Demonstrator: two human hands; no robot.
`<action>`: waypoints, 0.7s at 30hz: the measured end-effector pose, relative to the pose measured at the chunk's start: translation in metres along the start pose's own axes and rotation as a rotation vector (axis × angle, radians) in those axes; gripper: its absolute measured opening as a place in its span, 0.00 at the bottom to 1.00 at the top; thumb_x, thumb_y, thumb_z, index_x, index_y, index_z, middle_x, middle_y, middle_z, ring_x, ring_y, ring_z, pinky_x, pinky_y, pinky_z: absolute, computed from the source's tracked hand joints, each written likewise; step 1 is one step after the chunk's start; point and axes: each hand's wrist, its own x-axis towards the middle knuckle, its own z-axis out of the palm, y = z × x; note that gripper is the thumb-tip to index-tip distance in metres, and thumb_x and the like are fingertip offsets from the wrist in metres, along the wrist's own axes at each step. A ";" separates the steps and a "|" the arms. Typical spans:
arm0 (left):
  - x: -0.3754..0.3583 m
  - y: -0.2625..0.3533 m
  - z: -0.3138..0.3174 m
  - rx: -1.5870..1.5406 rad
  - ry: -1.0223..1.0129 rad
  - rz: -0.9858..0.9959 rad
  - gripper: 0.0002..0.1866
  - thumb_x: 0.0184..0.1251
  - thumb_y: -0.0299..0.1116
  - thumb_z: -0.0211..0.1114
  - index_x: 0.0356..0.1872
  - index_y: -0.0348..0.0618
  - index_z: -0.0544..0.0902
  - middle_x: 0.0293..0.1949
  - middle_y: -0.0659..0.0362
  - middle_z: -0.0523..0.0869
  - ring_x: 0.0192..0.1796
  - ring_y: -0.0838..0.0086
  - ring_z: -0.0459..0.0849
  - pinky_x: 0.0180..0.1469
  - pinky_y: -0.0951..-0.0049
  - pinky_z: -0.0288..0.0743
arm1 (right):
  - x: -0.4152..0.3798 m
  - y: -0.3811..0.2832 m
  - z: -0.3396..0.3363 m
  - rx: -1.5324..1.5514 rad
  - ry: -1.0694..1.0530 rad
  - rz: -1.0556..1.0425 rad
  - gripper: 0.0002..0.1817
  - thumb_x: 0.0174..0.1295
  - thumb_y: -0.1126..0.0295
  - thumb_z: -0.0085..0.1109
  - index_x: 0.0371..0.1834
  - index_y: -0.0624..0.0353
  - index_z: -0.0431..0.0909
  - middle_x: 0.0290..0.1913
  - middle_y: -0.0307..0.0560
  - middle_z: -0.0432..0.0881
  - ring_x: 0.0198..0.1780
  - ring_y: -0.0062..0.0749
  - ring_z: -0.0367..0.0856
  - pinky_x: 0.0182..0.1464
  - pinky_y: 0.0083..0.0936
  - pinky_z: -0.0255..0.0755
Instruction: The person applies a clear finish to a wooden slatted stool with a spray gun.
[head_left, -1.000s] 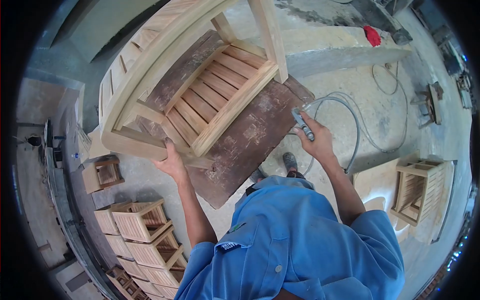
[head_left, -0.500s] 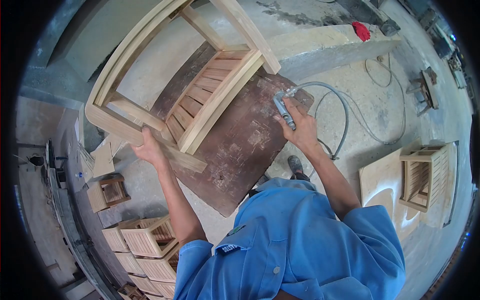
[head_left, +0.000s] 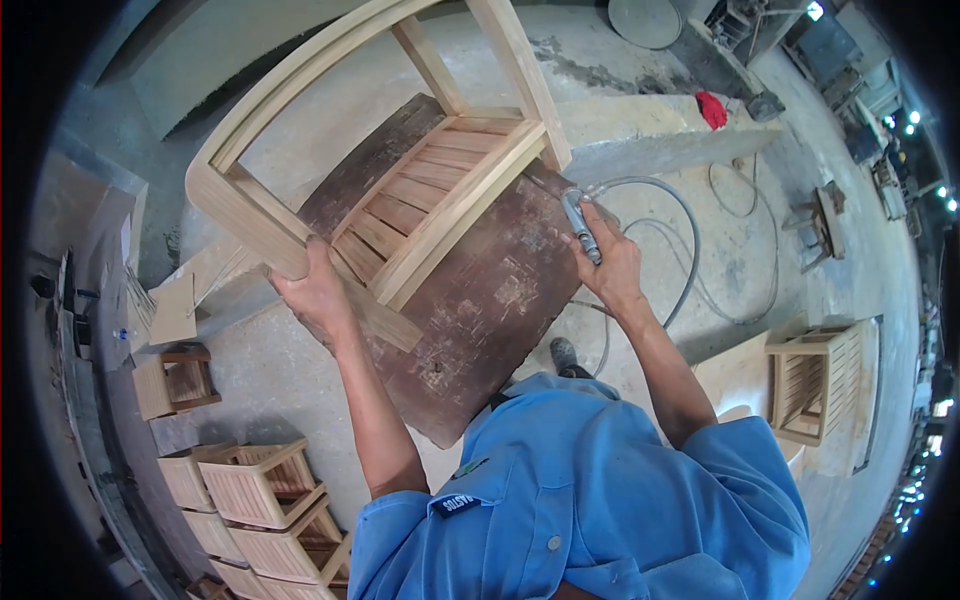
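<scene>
A pale wooden chair frame (head_left: 470,212) with a slatted seat rests tilted on a worn brown work surface (head_left: 480,320). My left hand (head_left: 312,290) is closed on a leg of the frame near its lower left end. In my right hand (head_left: 612,262) is a grey metal air tool (head_left: 580,225), with a grey hose (head_left: 685,215) running from its top end. The tool is to the right of the seat, over the right edge of the surface, apart from the wood.
Stacked slatted wooden pieces (head_left: 260,490) stand at lower left, beside a small wooden stool (head_left: 175,380). Another slatted piece (head_left: 815,385) is on a board at right. A red cloth (head_left: 711,110) lies on a concrete ledge (head_left: 640,135). Hose loops lie on the floor.
The view has shifted. The chair frame sits slightly more to the right in view, and my right hand with the air tool is slightly lower. Both hands keep their holds.
</scene>
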 end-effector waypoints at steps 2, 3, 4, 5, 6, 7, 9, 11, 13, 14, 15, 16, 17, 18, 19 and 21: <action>-0.003 0.005 -0.001 0.064 0.023 0.012 0.27 0.52 0.35 0.71 0.51 0.29 0.75 0.43 0.48 0.84 0.45 0.62 0.83 0.51 0.65 0.75 | 0.008 -0.009 -0.007 0.023 0.031 -0.058 0.28 0.58 0.60 0.67 0.62 0.55 0.75 0.40 0.59 0.84 0.37 0.55 0.85 0.38 0.40 0.78; -0.005 0.008 -0.002 0.044 0.044 -0.002 0.27 0.52 0.35 0.71 0.51 0.29 0.75 0.43 0.48 0.84 0.45 0.62 0.83 0.51 0.65 0.75 | 0.009 -0.013 -0.012 0.011 -0.022 -0.073 0.28 0.57 0.61 0.67 0.62 0.56 0.74 0.40 0.59 0.83 0.37 0.55 0.84 0.38 0.41 0.78; -0.007 0.011 -0.004 0.121 0.056 0.012 0.28 0.51 0.35 0.72 0.52 0.29 0.75 0.43 0.48 0.84 0.45 0.62 0.83 0.51 0.65 0.75 | 0.011 -0.016 -0.016 -0.003 -0.075 -0.087 0.29 0.57 0.61 0.68 0.62 0.56 0.74 0.41 0.59 0.82 0.38 0.56 0.82 0.38 0.42 0.77; -0.009 0.011 -0.005 0.200 0.063 0.025 0.29 0.51 0.35 0.73 0.52 0.29 0.75 0.43 0.48 0.84 0.45 0.62 0.83 0.51 0.65 0.75 | 0.016 -0.020 -0.020 -0.020 -0.076 -0.114 0.29 0.57 0.61 0.68 0.62 0.56 0.74 0.41 0.59 0.82 0.38 0.56 0.82 0.38 0.42 0.77; -0.009 0.011 -0.006 0.183 0.077 0.008 0.29 0.51 0.35 0.73 0.52 0.29 0.75 0.43 0.48 0.84 0.45 0.62 0.83 0.51 0.65 0.75 | 0.019 -0.027 -0.024 -0.022 -0.108 -0.137 0.29 0.57 0.61 0.67 0.62 0.55 0.74 0.40 0.59 0.82 0.38 0.56 0.83 0.38 0.42 0.77; -0.010 0.009 -0.006 0.160 0.062 -0.027 0.29 0.51 0.35 0.73 0.52 0.30 0.75 0.43 0.48 0.84 0.45 0.63 0.83 0.51 0.65 0.75 | 0.024 -0.033 -0.027 -0.024 -0.140 -0.154 0.28 0.57 0.60 0.67 0.62 0.55 0.74 0.40 0.60 0.82 0.37 0.56 0.83 0.38 0.43 0.77; -0.013 0.009 -0.008 0.130 0.046 -0.071 0.29 0.50 0.34 0.73 0.53 0.30 0.75 0.44 0.48 0.84 0.45 0.63 0.83 0.50 0.64 0.75 | 0.038 -0.046 -0.033 -0.081 -0.183 -0.133 0.28 0.58 0.61 0.67 0.61 0.55 0.75 0.40 0.60 0.83 0.38 0.56 0.84 0.39 0.42 0.78; -0.017 0.011 -0.011 0.071 0.010 -0.036 0.28 0.51 0.33 0.73 0.52 0.31 0.75 0.43 0.48 0.84 0.45 0.64 0.82 0.50 0.64 0.75 | 0.050 -0.052 -0.032 -0.126 -0.216 -0.099 0.27 0.58 0.62 0.67 0.61 0.56 0.75 0.40 0.61 0.85 0.39 0.56 0.84 0.41 0.41 0.78; -0.020 0.008 -0.012 0.075 0.006 -0.030 0.28 0.51 0.33 0.73 0.52 0.31 0.74 0.43 0.49 0.83 0.44 0.64 0.82 0.50 0.64 0.75 | 0.063 -0.053 -0.028 -0.177 -0.236 -0.084 0.27 0.58 0.61 0.67 0.61 0.56 0.75 0.39 0.61 0.85 0.40 0.57 0.85 0.40 0.42 0.78; -0.021 0.007 -0.012 0.086 0.006 -0.022 0.28 0.51 0.33 0.73 0.53 0.32 0.74 0.43 0.49 0.83 0.44 0.65 0.82 0.50 0.65 0.74 | 0.070 -0.058 -0.030 -0.180 -0.225 -0.089 0.27 0.58 0.61 0.67 0.61 0.56 0.75 0.39 0.61 0.85 0.40 0.57 0.85 0.40 0.42 0.78; -0.023 0.008 -0.012 0.074 0.009 -0.018 0.28 0.51 0.33 0.73 0.53 0.32 0.74 0.43 0.49 0.83 0.44 0.65 0.82 0.50 0.65 0.74 | 0.078 -0.065 -0.034 -0.195 -0.203 -0.093 0.27 0.58 0.61 0.67 0.60 0.56 0.76 0.38 0.61 0.85 0.40 0.57 0.85 0.40 0.42 0.78; -0.026 0.009 -0.012 0.089 0.014 -0.027 0.28 0.52 0.33 0.74 0.53 0.32 0.74 0.43 0.49 0.83 0.44 0.65 0.81 0.50 0.65 0.74 | 0.085 -0.071 -0.039 -0.209 -0.184 -0.095 0.27 0.58 0.61 0.68 0.60 0.57 0.76 0.38 0.62 0.85 0.39 0.57 0.85 0.39 0.41 0.78; -0.028 0.009 -0.013 0.106 0.015 -0.038 0.28 0.52 0.33 0.74 0.53 0.31 0.73 0.43 0.50 0.82 0.44 0.65 0.81 0.50 0.65 0.74 | 0.093 -0.073 -0.041 -0.212 -0.178 -0.095 0.27 0.58 0.61 0.68 0.60 0.57 0.76 0.38 0.62 0.85 0.39 0.57 0.85 0.39 0.41 0.78; -0.030 0.007 -0.014 0.104 0.009 -0.036 0.28 0.52 0.33 0.74 0.53 0.31 0.73 0.43 0.50 0.82 0.44 0.65 0.81 0.50 0.65 0.74 | 0.103 -0.073 -0.042 -0.170 -0.053 -0.187 0.27 0.57 0.59 0.67 0.60 0.54 0.76 0.33 0.60 0.83 0.33 0.56 0.83 0.34 0.42 0.77; -0.032 0.002 -0.014 0.085 0.010 -0.027 0.28 0.52 0.33 0.74 0.53 0.31 0.73 0.43 0.50 0.82 0.44 0.65 0.81 0.50 0.65 0.74 | 0.110 -0.074 -0.045 -0.128 0.071 -0.278 0.28 0.57 0.56 0.67 0.61 0.52 0.76 0.28 0.58 0.82 0.27 0.55 0.82 0.30 0.43 0.76; -0.035 -0.005 -0.014 0.064 0.006 -0.016 0.29 0.52 0.33 0.74 0.53 0.31 0.73 0.43 0.49 0.82 0.45 0.65 0.81 0.51 0.65 0.74 | 0.125 -0.087 -0.057 -0.150 0.122 -0.288 0.28 0.57 0.56 0.68 0.60 0.52 0.76 0.28 0.58 0.82 0.27 0.55 0.82 0.29 0.42 0.76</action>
